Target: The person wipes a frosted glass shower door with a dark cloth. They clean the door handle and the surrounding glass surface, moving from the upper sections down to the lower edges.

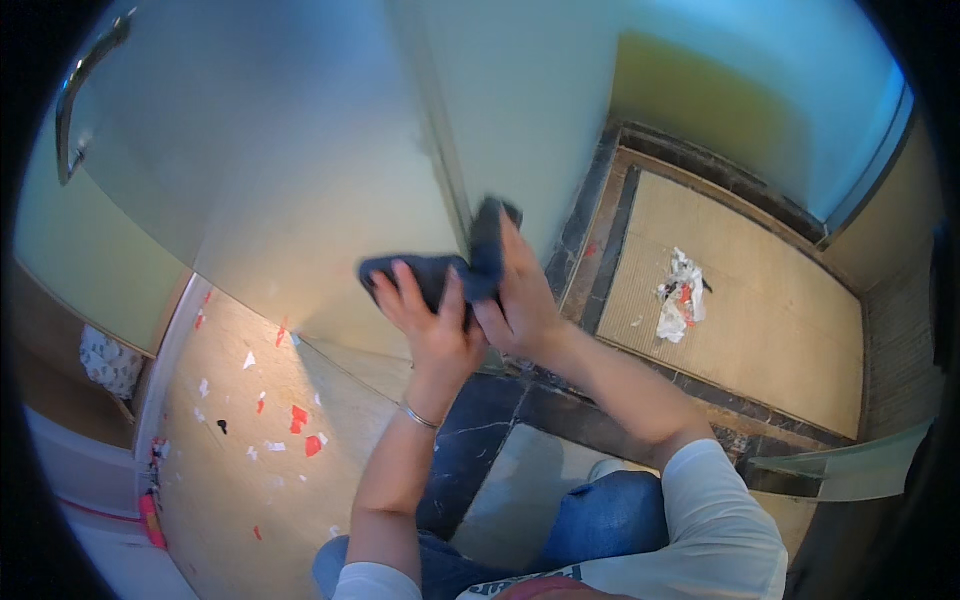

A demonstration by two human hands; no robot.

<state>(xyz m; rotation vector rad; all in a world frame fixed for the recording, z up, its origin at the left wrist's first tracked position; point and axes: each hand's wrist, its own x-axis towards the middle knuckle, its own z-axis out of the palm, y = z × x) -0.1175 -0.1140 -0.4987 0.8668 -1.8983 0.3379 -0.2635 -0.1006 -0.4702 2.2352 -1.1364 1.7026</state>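
Observation:
A dark grey-blue cloth [427, 277] is bunched against the lower part of a frosted glass door [300, 187], near its vertical edge. My left hand [439, 322] lies over the cloth's left part, fingers spread and pressing it to the pane. With my right hand [521, 292] I grip the cloth's raised right part [487, 244], which is blurred and stands up beside the door's edge. Whether the two parts are one piece of cloth I cannot tell, as my fingers hide where they meet. A curved metal handle [71, 105] is fixed to the door at the upper left.
Red and white paper scraps [300, 420] are scattered over the pale floor [225, 487] at left, with a small black piece [222, 427]. Crumpled white and red litter [681, 296] lies on a beige ribbed mat [772, 315]. A glass panel edge [862, 465] juts in at lower right.

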